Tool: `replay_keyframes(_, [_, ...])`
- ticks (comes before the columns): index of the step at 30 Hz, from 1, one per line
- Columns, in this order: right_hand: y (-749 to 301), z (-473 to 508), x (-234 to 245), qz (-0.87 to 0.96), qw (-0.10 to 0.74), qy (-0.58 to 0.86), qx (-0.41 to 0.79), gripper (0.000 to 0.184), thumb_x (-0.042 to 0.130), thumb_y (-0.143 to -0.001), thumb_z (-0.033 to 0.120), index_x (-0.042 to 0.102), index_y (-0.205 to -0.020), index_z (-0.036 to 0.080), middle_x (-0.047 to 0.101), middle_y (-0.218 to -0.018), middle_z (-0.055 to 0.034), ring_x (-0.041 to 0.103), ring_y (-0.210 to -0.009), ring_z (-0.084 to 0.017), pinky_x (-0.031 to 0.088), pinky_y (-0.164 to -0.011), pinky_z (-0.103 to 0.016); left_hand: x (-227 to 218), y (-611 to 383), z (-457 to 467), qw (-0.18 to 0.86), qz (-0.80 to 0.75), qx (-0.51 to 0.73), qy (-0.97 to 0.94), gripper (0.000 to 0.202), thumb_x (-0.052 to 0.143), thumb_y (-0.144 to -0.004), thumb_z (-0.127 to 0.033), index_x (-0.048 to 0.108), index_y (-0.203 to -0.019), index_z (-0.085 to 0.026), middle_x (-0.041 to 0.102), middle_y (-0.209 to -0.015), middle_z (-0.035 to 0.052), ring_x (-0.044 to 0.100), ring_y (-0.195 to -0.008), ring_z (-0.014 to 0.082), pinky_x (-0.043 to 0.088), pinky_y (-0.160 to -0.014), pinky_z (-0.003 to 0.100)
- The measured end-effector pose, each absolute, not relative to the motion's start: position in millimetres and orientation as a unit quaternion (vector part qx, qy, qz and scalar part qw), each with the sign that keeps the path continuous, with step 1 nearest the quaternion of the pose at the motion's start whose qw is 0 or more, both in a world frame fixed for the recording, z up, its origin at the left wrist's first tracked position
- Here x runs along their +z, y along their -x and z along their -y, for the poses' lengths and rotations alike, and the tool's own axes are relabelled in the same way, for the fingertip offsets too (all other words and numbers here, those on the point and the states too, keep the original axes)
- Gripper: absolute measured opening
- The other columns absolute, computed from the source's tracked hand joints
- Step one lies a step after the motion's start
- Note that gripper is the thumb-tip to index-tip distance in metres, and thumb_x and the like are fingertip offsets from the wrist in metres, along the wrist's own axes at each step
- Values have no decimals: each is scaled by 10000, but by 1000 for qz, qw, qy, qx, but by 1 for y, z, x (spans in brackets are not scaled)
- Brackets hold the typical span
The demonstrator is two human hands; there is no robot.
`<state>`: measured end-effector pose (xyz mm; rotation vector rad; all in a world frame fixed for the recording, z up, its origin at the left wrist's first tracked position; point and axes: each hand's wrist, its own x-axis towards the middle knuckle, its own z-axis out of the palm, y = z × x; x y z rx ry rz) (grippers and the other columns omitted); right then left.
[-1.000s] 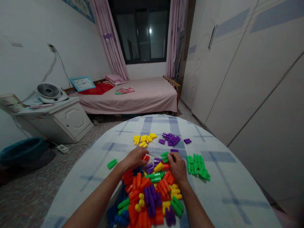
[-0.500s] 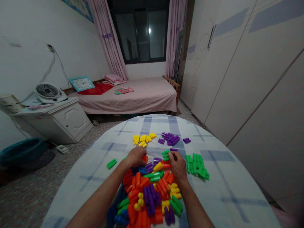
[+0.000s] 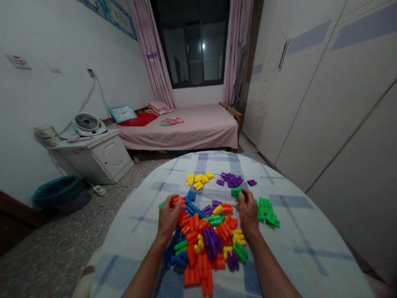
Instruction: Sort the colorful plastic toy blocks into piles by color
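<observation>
My right hand [image 3: 248,211] pinches a green plastic building block [image 3: 236,192] at the far side of the mixed pile. Left of the pile, my left hand [image 3: 168,217] has its fingers closed around an orange block [image 3: 178,199]. Part of a green block [image 3: 161,204] peeks out behind that hand. Between my forearms lies the heap of finger-shaped blocks, with orange blocks [image 3: 198,269], purple blocks [image 3: 211,244], blue blocks [image 3: 194,207] and several yellow and green ones. A group of green blocks [image 3: 267,212] rests just right of my right hand.
Farther back on the round table [image 3: 310,231] sit a yellow group [image 3: 200,179] and a purple group [image 3: 231,179], with one purple block [image 3: 252,182] apart. Beyond stand a bed [image 3: 198,128], a white cabinet [image 3: 105,159] with a fan [image 3: 87,122], and a wardrobe [image 3: 310,103].
The view has turned left. My right hand has carried the green block away from the pile, towards the green group. My left hand has moved left with an orange block.
</observation>
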<state>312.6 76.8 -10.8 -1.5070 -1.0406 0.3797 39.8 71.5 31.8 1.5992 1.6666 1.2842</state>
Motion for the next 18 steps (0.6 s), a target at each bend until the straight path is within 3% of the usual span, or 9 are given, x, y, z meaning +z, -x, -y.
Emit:
replay_keyframes(4, [-319, -75, 4, 460, 580, 665, 100, 455, 377, -829, 453, 585, -1111, 163, 664, -958, -87, 609, -750, -185, 452, -725, -317, 18, -11, -45, 236, -652, 467, -548, 344, 519, -767, -440, 613, -960, -170, 660, -801, 32, 619, -695, 173, 494, -653, 283])
replay_keyframes(7, [-330, -70, 16, 494, 489, 714, 78, 453, 345, -823, 421, 621, -1077, 166, 669, -1000, -93, 602, -852, -202, 436, -774, -317, 5, 2, -35, 278, -670, 477, -497, 358, 500, -783, -439, 593, -1003, -173, 657, -774, 28, 639, -647, 169, 505, -588, 267])
replay_keyframes(10, [-347, -59, 24, 498, 415, 759, 68, 436, 326, -826, 399, 652, -1022, 184, 682, -947, -80, 600, -862, -201, 424, -761, -300, -6, 8, -30, 277, -680, 488, -472, 354, 467, -818, -435, 571, -1046, -186, 664, -834, 38, 661, -691, 164, 513, -612, 255])
replay_keyframes(18, [-388, -29, 13, 486, 361, 795, 33, 453, 331, -822, 372, 640, -1048, 130, 662, -964, -130, 591, -856, -233, 411, -745, -326, -16, 9, -35, 82, -733, 402, -543, 348, 417, -855, -339, 559, -1117, -159, 625, -1096, 116, 611, -962, 216, 469, -821, 314])
